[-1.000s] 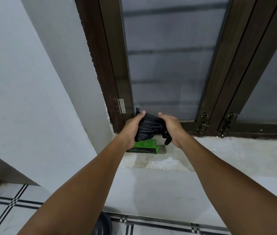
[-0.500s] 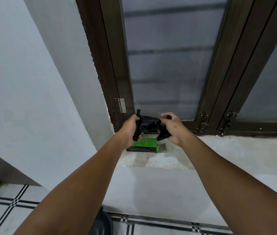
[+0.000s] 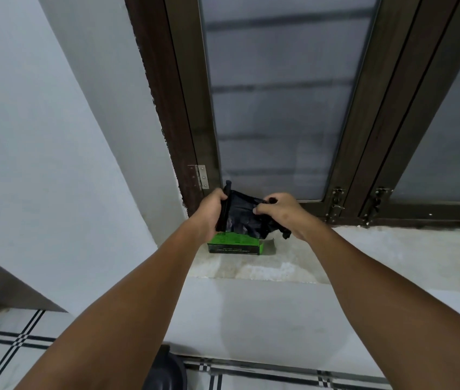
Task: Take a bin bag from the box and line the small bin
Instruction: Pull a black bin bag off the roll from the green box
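A black bin bag (image 3: 242,214), still bunched and partly folded, hangs between both hands above the window sill. My left hand (image 3: 211,210) grips its left edge, which stands up as a narrow strip. My right hand (image 3: 282,211) pinches its upper right part, and a loose end dangles below that hand. Just under the bag a green box (image 3: 235,243) lies on the sill, its right end flap open. A dark rounded object (image 3: 166,371), perhaps the small bin, peeks out at the bottom edge beneath my left forearm, mostly hidden.
The stone window sill (image 3: 377,257) runs to the right below a dark-framed frosted window (image 3: 276,102) with latches at its base. A white wall (image 3: 40,153) closes the left side. Tiled floor (image 3: 6,342) with dark stripes lies below.
The bag was first bunched tight between both hands; since then the hands have drawn apart and the bag is spread wider between them. The box has stayed put.
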